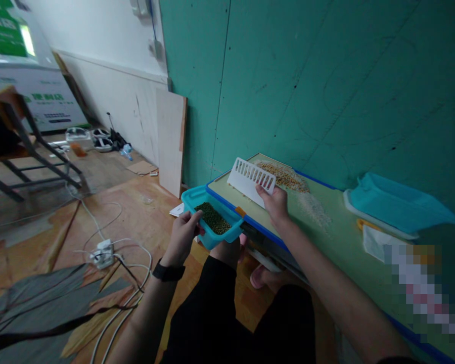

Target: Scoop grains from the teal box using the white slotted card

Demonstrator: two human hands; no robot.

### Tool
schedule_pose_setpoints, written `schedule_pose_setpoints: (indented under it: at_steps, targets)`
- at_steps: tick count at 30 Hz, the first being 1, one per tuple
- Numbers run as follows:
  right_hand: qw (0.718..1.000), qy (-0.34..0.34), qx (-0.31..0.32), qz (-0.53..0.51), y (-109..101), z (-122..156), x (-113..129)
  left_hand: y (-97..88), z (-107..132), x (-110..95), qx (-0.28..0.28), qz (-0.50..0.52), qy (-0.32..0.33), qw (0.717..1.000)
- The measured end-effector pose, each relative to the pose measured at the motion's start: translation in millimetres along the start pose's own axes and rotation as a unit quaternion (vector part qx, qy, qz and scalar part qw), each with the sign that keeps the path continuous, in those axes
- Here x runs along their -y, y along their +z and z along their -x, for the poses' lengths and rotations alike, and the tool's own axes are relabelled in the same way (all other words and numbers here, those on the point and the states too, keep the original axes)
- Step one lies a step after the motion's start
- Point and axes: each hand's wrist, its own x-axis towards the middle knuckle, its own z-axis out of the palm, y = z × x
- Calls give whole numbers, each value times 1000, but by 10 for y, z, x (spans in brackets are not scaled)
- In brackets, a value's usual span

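Note:
My left hand grips the near left rim of a turquoise plastic basin. Dark green beans and some paler ones lie inside it. The basin is held at the table's left edge, its far right rim close against the blue border. In my right hand is a white plastic divider plate with a row of slots along its upper edge. It stands tilted on the table top, between me and a heap of yellowish beans or kernels. A patch of white grains spreads beside that heap.
The pale green table has a blue edge and stands against a green wall. Toward its right lies a second turquoise basin. A power strip with loose cables is on the floor at left, a chair beyond.

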Motion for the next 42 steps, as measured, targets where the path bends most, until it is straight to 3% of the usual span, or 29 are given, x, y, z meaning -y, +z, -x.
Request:
schedule_pose_setpoints:
  at_steps: [11,19,28,33,38,42]
  targets:
    - [999,-3,33,-39,11,127,120,-29,-60,-22,-6,-1,-6,1000]
    - [997,-24,62,-40,83,212,156,-28,-93,-151,-9,4,-7,1000]
    - [995,-44,82,-29,132,630,343,44,67,-52,-30,27,-9,999]
    - [996,-35,52,-59,-138,510,360,98,240,8,-32,34,-22,999]
    - [997,5,-4,-79,-556,30,108,196,431,87,4,35,-46,998]
    - [993,37,-16,-108,-659,-142,-85,299,542,189,25,31,-68,997]
